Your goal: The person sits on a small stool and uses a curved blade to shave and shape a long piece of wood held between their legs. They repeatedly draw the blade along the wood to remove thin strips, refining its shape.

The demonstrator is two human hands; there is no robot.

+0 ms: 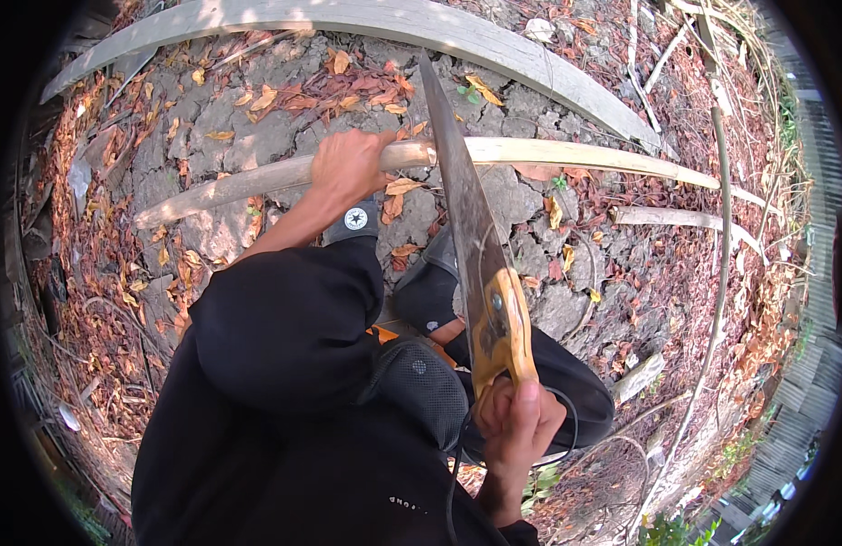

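Across the pole (503,150), yellow-handled saw (473,218)

One handsaw (469,214), two bare-handed grips (346,168) (521,420), one long pale pole (566,151), one broad grey plank (393,22).

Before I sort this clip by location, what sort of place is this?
Probably an outdoor yard or garden plot: cracked, bare soil, scattered dry leaves and green plants near the lower right edge show it.

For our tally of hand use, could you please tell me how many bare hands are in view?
2: the left hand grips the wooden pole, upper left of centre; the right hand holds the saw, lower right.
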